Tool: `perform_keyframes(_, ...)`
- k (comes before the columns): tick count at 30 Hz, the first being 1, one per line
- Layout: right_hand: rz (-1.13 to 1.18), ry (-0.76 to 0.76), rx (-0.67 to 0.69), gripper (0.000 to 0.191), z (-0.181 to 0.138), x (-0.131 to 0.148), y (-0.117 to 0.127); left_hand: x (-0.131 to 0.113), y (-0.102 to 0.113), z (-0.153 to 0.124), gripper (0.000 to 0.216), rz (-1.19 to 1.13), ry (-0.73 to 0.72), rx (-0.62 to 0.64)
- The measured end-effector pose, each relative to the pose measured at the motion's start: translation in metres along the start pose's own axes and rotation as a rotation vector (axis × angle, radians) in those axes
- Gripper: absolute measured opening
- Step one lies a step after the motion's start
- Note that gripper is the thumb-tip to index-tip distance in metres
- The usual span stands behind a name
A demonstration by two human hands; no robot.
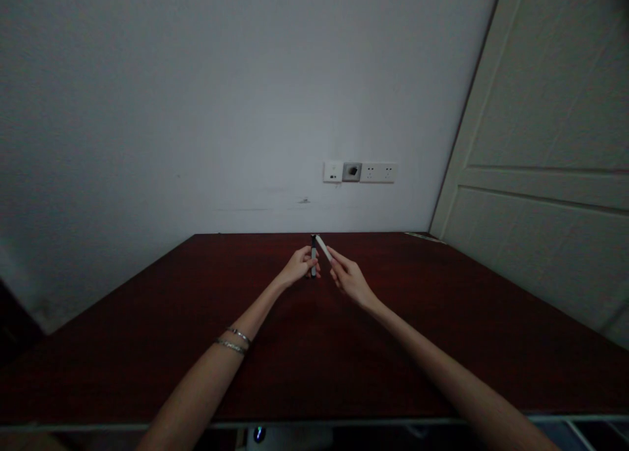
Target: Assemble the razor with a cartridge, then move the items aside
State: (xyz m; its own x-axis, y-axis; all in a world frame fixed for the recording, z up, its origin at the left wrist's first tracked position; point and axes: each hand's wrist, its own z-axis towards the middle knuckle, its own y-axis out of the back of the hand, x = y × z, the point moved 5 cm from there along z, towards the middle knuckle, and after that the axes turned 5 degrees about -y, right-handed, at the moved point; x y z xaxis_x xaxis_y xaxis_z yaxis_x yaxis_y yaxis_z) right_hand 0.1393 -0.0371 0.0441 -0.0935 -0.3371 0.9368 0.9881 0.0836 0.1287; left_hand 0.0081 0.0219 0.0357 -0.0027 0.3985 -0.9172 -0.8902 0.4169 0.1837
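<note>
Grey stick (pixel 313 259), dark at both ends, mid-scene above or on the far part of the tabletop (pixel 314 359); can't tell if it touches. Long axis runs straight up the view; can't tell whether upright or pointing to the far side. White stick (pixel 323 247) just right of it, slanted: far end leans left, near end goes right into the grip. Tips come together at the far end, forming a narrow peak; contact unclear. Gap widens toward the near side.

Left hand (pixel 297 266) pinches the grey stick, thumb on the near face, fingertips showing past its right side. Right hand (pixel 348 277) pinches the white stick by its near end, fingers curled. Left hand is nearer the grey stick; right hand sits right of both, a bit nearer the viewer.

Two bracelets (pixel 232 342) on the left forearm. Wall (pixel 246 110) beyond, sockets (pixel 378 172) far right of the sticks, door (pixel 545 123) on the right.
</note>
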Motion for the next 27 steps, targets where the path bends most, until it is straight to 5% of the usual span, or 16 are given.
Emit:
perform_keyframes(6, 0.213, -0.058, -0.076, 0.068, -0.002, 0.01, -0.004, 0.004, -0.004, 0.002, 0.011, -0.01, -0.056, 0.06)
perform_keyframes(27, 0.318, -0.1, -0.146, 0.069, -0.01, 0.003, -0.016, 0.005, -0.002, 0.003, 0.014, 0.003, -0.076, 0.051)
